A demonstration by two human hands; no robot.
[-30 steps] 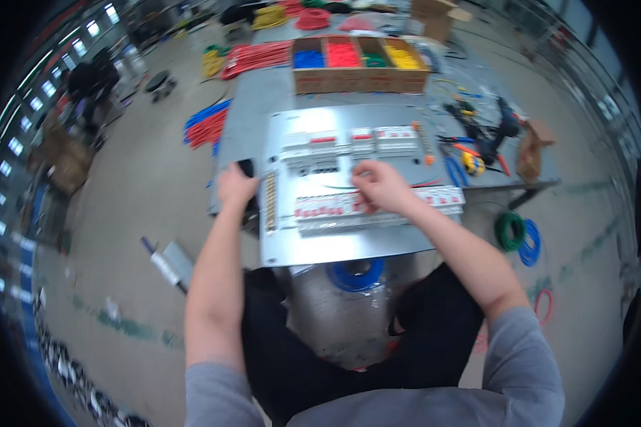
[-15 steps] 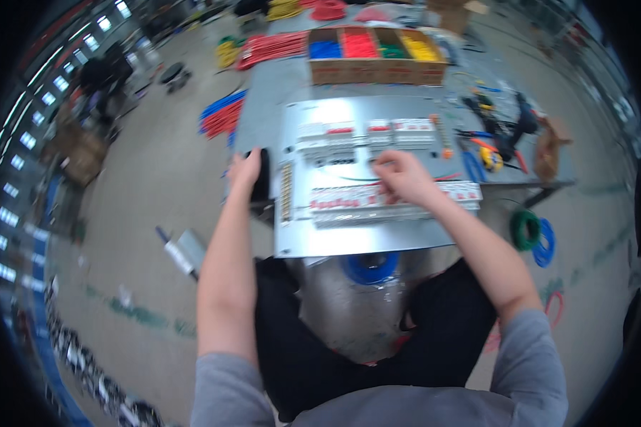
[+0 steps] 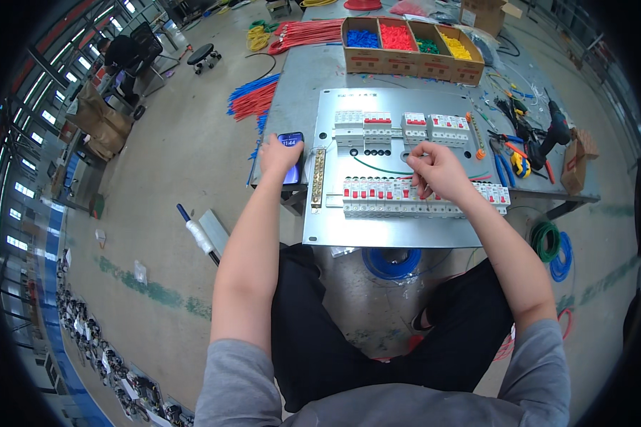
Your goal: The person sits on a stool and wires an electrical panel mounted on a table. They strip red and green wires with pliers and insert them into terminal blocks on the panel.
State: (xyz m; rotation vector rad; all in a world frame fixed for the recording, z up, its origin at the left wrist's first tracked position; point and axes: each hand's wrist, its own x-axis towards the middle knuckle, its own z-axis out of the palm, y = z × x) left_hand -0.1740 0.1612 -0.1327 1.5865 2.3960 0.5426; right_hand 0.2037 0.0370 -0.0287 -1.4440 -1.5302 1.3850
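Note:
My left hand lies over a smartphone at the table's left edge, thumb on one side and fingers on the other. The phone's screen is lit. My right hand is closed in a pinch above a metal mounting plate; whatever its fingertips hold is hidden. Beneath it runs a long row of white circuit breakers with red switches. A thin green wire curves across the plate toward my right fingers. Shorter breaker groups sit farther back. A brass terminal bar stands along the plate's left side.
Behind the plate is a cardboard box with blue, red, green and yellow small parts. Pliers, a tape measure and a cordless drill lie at right. Wire bundles jut from the left edge; coils are below.
The phone's screen, dark before, is now lit. My view has shifted, so the table sits farther right. Both hands remain near the same places.

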